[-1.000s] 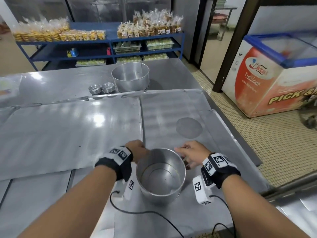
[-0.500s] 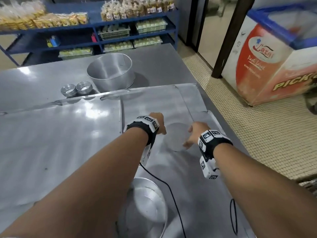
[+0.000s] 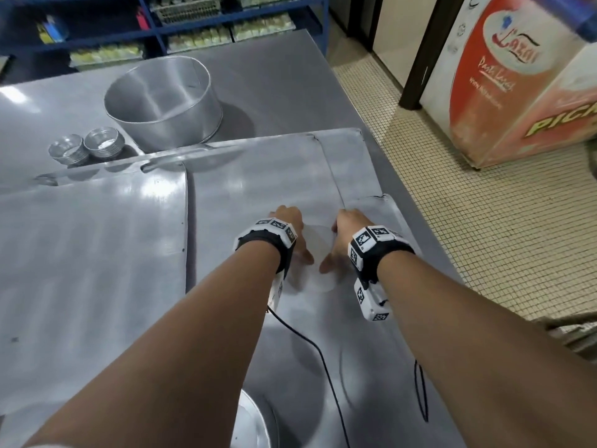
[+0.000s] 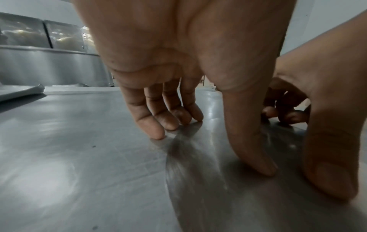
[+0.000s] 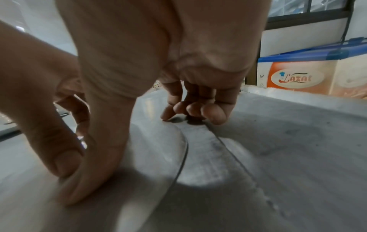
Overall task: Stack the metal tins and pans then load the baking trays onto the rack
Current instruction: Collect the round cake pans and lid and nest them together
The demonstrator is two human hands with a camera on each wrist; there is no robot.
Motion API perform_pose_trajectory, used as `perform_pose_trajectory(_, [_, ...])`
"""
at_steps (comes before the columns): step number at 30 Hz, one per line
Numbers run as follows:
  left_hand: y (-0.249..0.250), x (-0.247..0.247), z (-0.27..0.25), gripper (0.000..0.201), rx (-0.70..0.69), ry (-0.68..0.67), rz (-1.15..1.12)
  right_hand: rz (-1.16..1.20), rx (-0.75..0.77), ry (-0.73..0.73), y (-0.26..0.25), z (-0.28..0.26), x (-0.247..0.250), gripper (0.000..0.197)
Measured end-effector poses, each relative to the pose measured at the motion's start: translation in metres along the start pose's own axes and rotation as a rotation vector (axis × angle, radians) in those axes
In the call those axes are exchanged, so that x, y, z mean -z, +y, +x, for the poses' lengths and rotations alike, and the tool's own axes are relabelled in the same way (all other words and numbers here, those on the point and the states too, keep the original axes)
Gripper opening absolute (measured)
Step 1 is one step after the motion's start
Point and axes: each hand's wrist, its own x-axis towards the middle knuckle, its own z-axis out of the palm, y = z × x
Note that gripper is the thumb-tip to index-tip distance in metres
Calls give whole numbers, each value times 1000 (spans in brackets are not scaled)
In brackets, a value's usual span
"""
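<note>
A flat round metal disc (image 3: pixel 312 281) lies on a baking tray (image 3: pixel 258 176) in front of me. My left hand (image 3: pixel 292 236) rests on the disc's left side; its fairly straight fingers (image 4: pixel 158 124) touch the rim and its thumb presses the disc (image 4: pixel 198 172). My right hand (image 3: pixel 339 244) is on the right side, with fingers (image 5: pixel 198 108) curled onto the far rim of the disc (image 5: pixel 158 149) and the thumb flat on it. A small round pan (image 3: pixel 255 425) sits near me under my left forearm. A large round pan (image 3: pixel 161 101) and two small tins (image 3: pixel 69 150) stand at the back.
A second baking tray (image 3: pixel 90 253) lies to the left, overlapping the first. The table's right edge (image 3: pixel 429 240) drops to a tiled floor with an orange freezer (image 3: pixel 517 92). Blue shelves (image 3: pixel 200 24) of packed goods stand behind. Black cables (image 3: pixel 310 344) trail from my wrists.
Both hands let go of the small round pan near me and reached forward to the flat disc, where they now rest on its two sides.
</note>
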Motion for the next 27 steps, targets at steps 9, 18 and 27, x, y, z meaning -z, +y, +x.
perform_pose_trajectory(9, [0,-2,-10,96,31,76,-134,71,-21,56,-4,1,-6,111])
perform_pose_trajectory(18, [-5,10,-49,55,-11,251,-286,223,82,336,-2,-35,-10,56])
perform_pose_trajectory(27, [-34,32,-132,44,-89,457,-336,313,191,553,-32,-109,1,47])
